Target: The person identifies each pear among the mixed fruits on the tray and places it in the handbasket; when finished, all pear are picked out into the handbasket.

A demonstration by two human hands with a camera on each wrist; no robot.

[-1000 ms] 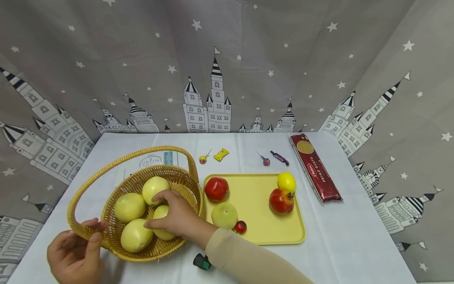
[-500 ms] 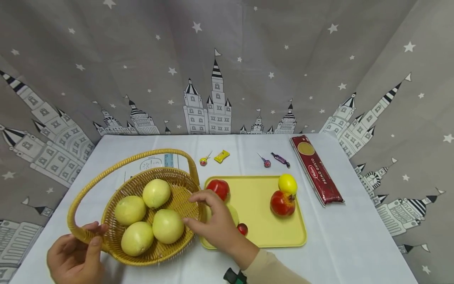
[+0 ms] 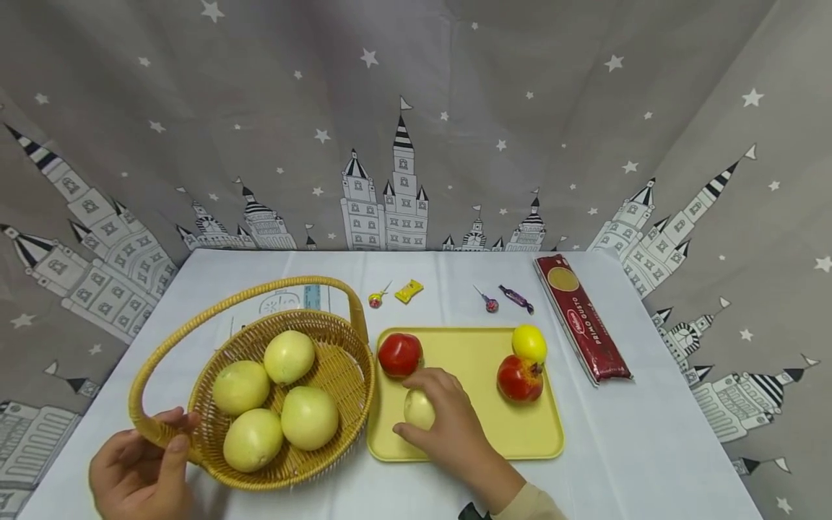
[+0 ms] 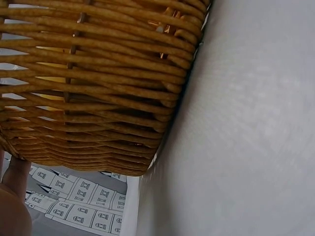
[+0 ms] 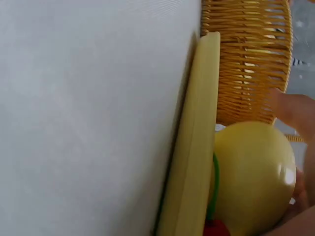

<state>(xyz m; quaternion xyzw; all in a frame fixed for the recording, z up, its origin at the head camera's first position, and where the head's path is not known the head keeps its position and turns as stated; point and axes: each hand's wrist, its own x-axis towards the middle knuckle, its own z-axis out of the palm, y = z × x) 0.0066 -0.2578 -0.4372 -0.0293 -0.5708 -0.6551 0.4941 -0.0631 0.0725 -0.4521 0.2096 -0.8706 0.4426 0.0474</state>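
My left hand [image 3: 139,466] holds the wicker basket [image 3: 364,404] at the left foot of its arched handle. Several round, pale green fruits [image 3: 309,417] lie in the basket. Over the yellow tray [image 3: 481,440], my right hand [image 3: 448,422] curls its thumb and fingers around another pale green fruit [image 3: 419,409], partly hidden by the hand. The right wrist view shows this fruit [image 5: 253,177] large beside the tray's rim [image 5: 194,142], with a bit of a red cherry [image 5: 216,229] and its green stem below. In the left wrist view the basket's woven side [image 4: 98,93] fills the upper left.
A red fruit [image 3: 399,354] sits at the tray's back left. A pomegranate [image 3: 519,378] and a lemon [image 3: 529,343] are at its right. Behind lie two lollipops [image 3: 492,306], a yellow candy [image 3: 409,291] and a purple candy [image 3: 516,298]. A dark red packet [image 3: 583,321] lies at right.
My right hand has let go of a pale green fruit in the basket and moved right to the one on the tray. My left hand keeps its hold on the handle.
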